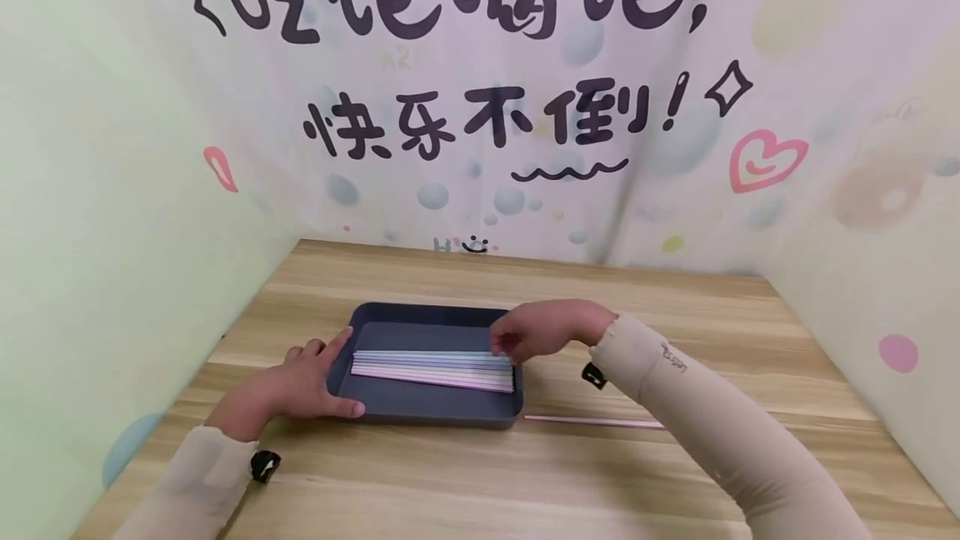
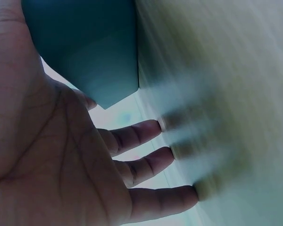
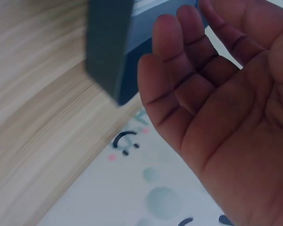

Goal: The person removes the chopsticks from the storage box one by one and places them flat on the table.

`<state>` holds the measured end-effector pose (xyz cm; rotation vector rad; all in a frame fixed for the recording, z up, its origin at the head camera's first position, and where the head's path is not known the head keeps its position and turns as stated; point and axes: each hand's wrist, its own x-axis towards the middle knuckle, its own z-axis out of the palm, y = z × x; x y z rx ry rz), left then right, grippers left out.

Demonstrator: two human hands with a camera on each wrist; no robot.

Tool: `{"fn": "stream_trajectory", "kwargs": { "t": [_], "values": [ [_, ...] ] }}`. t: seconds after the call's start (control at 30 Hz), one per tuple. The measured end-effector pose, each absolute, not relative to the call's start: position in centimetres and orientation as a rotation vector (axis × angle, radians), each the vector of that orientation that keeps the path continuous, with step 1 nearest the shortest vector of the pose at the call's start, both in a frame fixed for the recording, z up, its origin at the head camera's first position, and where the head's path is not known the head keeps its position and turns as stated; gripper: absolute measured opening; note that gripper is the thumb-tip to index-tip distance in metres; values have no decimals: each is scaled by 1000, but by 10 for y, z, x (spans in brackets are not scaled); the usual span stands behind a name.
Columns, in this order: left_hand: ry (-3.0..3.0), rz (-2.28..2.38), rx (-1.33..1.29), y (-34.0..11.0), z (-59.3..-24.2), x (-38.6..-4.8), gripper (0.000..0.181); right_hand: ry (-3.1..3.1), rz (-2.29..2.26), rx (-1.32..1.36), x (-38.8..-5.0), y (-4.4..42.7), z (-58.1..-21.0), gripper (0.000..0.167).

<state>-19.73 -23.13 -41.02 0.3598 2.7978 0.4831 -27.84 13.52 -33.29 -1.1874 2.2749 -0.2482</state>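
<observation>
A dark blue-grey tray (image 1: 431,417) lies on the wooden table in the head view. Several thin pastel sticks (image 1: 431,369), like chopsticks, lie side by side across it, fanned slightly apart at the right. My left hand (image 1: 311,382) spans the tray's left end, thumb by the near rim and index finger by the far corner. Its other fingers stretch out beside the tray wall (image 2: 87,47). Over the tray's right end, my right hand (image 1: 543,330) bends its fingers (image 3: 167,37) down at the stick ends. Its thumb and index tips are cut off in the right wrist view, so a pinch cannot be confirmed.
One pink stick (image 1: 592,422) lies on the table (image 1: 450,482) right of the tray, partly under the right forearm. A printed curtain (image 1: 487,207) closes off the table's back, with pale walls on the left and right.
</observation>
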Motion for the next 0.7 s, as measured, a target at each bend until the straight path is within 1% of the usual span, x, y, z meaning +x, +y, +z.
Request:
{"fn": "stream_trajectory", "kwargs": {
  "t": [0.17, 0.33, 0.7],
  "values": [
    [2797, 484, 359, -232, -408, -198, 127, 2296, -235, -1200, -284, 107, -338, 13],
    [2790, 489, 349, -232, -408, -198, 127, 2315, -228, -1205, -286, 84, -346, 18],
    [2780, 484, 304, -228, -407, -197, 128, 2320, -307, -1186, -294, 63, -365, 19]
  ]
}}
